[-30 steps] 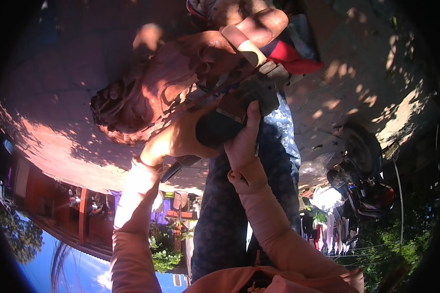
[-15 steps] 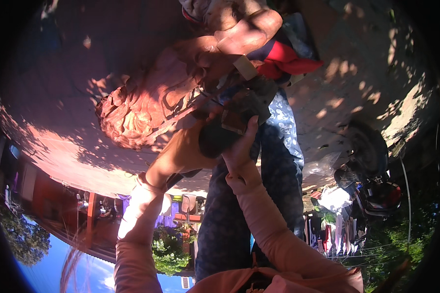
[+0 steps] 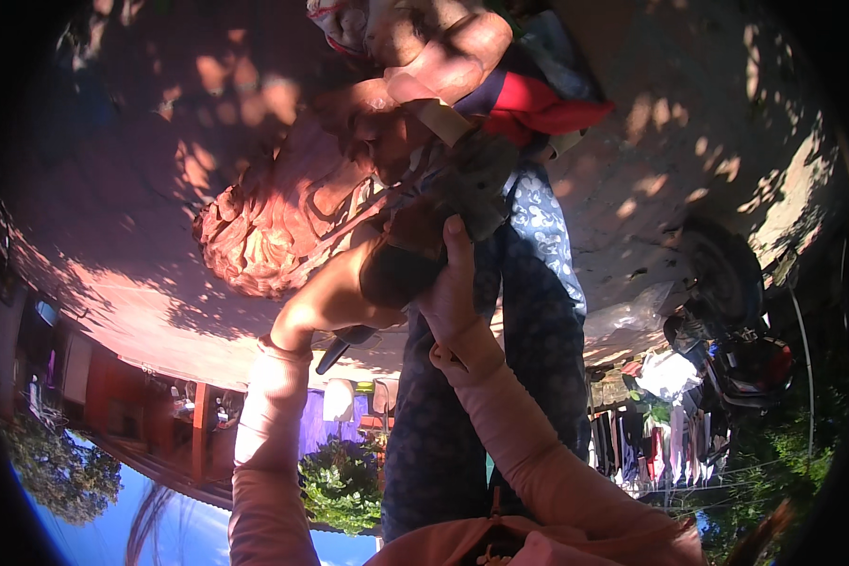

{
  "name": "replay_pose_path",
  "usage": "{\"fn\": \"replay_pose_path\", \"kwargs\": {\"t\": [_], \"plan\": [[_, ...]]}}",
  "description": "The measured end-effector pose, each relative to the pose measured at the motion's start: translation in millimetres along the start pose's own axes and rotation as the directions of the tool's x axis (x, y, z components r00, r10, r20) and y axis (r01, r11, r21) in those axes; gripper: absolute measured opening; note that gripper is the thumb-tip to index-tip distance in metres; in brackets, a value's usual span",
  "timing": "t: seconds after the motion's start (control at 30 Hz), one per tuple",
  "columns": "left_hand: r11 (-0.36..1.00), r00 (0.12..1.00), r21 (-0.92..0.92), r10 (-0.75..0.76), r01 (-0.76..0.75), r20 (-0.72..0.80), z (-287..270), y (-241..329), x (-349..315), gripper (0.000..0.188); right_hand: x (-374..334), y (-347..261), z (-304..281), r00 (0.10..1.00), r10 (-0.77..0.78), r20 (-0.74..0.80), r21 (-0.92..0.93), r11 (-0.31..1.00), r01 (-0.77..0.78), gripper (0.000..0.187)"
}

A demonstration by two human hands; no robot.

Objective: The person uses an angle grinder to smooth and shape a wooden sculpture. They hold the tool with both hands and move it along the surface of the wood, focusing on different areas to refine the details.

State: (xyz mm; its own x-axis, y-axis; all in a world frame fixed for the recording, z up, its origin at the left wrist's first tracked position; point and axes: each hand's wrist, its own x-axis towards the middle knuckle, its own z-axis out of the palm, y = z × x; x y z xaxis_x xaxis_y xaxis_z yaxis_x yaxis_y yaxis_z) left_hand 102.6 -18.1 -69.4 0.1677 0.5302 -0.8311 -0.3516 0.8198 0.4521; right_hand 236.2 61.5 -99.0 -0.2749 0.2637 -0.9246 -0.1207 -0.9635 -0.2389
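Note:
A reddish-brown carved piece point(image 3: 255, 241), apparently wood, with curling folds and rounded forms, lies on the ground in front of me. Both hands are closed around a dark, round-ended tool point(image 3: 401, 275) at its near right side; shadow hides its exact kind. My left hand point(image 3: 344, 283) wraps it from the left, the fingers partly hidden. On its right side is my right hand point(image 3: 446, 288), thumb pointing up along it. Below my left wrist a dark narrow part point(image 3: 342, 347) sticks out. Whether the tool touches the carving cannot be made out.
A pale block point(image 3: 443, 121) and a red and navy cloth point(image 3: 542, 106) lie by the carving's far right end. My patterned trouser legs point(image 3: 542, 255) stand close on the right. Farther right are a clear plastic bag point(image 3: 637, 316) and a parked motorbike point(image 3: 731, 358).
Both hands and the dark tool have shifted slightly left relative to my legs. The view has moved a little too. My grip looks the same.

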Motion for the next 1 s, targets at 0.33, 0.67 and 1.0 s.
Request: {"fn": "replay_pose_path", "kwargs": {"t": [0.33, 0.67, 1.0], "plan": [[0.990, 0.991, 0.050, -0.126, 0.128, -0.040, -3, 0, -1, 0.073, -2, -6, 16, 0.999, -0.047, -0.012, 0.030, 0.998, 0.047, 0.042], [0.998, 0.998, 0.052, 0.031, -0.028, -0.061, 6, 31, 27, 0.099, 26, -37, -9, 0.996, 0.051, 0.073, 0.137, 0.989, -0.061, 0.063], [1.000, 0.993, -0.009, 0.010, -0.012, -0.122, 25, 12, 1, 0.074, 7, -13, -18, 0.983, 0.183, 0.028, 0.202, 0.962, -0.185, 0.065]]}}
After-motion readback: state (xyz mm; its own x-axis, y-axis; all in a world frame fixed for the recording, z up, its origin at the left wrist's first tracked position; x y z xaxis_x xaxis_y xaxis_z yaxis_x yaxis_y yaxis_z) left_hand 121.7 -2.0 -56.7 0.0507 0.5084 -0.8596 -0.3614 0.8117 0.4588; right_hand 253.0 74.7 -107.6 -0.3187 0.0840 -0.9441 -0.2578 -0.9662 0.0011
